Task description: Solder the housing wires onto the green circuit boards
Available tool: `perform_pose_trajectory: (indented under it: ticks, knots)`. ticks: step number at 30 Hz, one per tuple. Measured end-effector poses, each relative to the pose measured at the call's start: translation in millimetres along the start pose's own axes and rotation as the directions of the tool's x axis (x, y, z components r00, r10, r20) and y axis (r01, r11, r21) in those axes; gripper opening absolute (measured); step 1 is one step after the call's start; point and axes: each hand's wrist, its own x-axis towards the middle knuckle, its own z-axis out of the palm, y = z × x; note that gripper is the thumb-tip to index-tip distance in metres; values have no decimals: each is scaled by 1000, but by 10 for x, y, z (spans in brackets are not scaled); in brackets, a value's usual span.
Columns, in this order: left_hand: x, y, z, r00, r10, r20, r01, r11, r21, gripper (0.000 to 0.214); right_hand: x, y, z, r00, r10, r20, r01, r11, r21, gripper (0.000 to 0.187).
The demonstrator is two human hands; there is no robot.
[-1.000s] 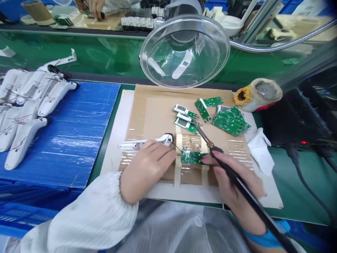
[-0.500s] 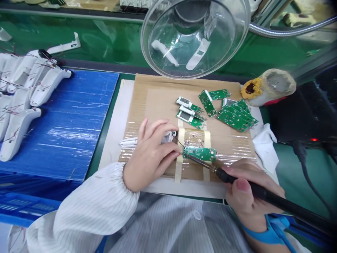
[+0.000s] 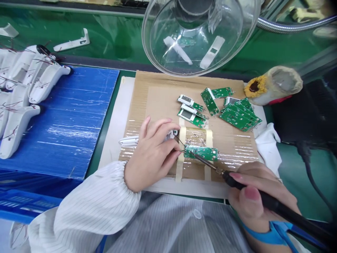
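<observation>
My right hand (image 3: 259, 195) is wrapped round a black-handled soldering iron (image 3: 228, 178). The iron's tip lies over the left half of a green circuit board (image 3: 204, 153) on the taped cardboard. At the board's left end, my left hand (image 3: 155, 151) pinches a thin wire (image 3: 181, 151) between thumb and forefinger. A dark wire also runs from near its other fingers to the board. Under that hand lies a white plastic housing (image 3: 129, 141), mostly hidden by the palm and fingers. Whether the iron touches the board, I cannot tell.
Several circuit boards (image 3: 239, 116) lie behind on the cardboard (image 3: 160, 95). A clear round cover (image 3: 196, 72) hangs above its back edge. White housings with wires (image 3: 50, 84) cover the left of a blue sheet (image 3: 86, 116). A holder with yellow sponge (image 3: 255, 89) stands back right.
The soldering iron's tip has drawn back a little to the right from the board's left end. My left hand keeps its pinch on the wire. The view has shifted slightly.
</observation>
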Motion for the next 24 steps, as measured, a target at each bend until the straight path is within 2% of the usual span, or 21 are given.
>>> perform_pose_trajectory:
  ticks: [3, 4, 5, 9, 11, 14, 16, 18, 20, 22, 24]
  knots:
    - [7, -12, -5, 1000, 7, 0, -7, 1000, -12, 12, 28, 21, 78, 972, -41, -230, 40, 999, -8, 15]
    - [7, -15, -10, 1000, 10, -4, -10, 1000, -21, 12, 36, 21, 92, 961, -29, -275, 28, 1000, -7, 15]
    - [5, -19, -15, 1000, 15, -12, -15, 999, -34, 11, 42, 15, 95, 963, -3, -269, 3, 1000, 0, 15]
    - [-3, -44, -27, 997, 33, -70, -42, 990, -131, 10, 62, -48, 65, 991, 109, -79, -107, 994, 24, 16]
    - [-1, -65, -17, 995, 36, -94, -52, 984, -172, 9, 86, -67, 88, 984, 121, -133, -124, 992, -10, 21]
    - [10, -95, 16, 990, 49, -132, -73, 980, -183, 8, 165, -37, 164, 937, 216, -275, -234, 972, -35, 23]
    - [20, -102, 34, 988, 61, -140, -85, 982, -170, 9, 244, 14, 191, 886, 265, -381, -273, 961, 34, 16]
    - [35, -93, 34, 990, 62, -125, -80, 986, -144, 9, 326, 64, 181, 843, 253, -475, -224, 968, 118, 14]
    - [52, -72, 14, 995, 43, -93, -54, 992, -113, 10, 386, 87, 153, 817, 236, -525, -169, 970, 174, 27]
    - [72, -46, -16, 999, 15, -44, -19, 996, -84, 11, 410, 77, 138, 836, 193, -514, -132, 979, 154, 34]
    - [88, -27, -44, 1000, -10, 7, 10, 998, -69, 13, 402, 49, 154, 903, 168, -395, -129, 984, 122, 31]
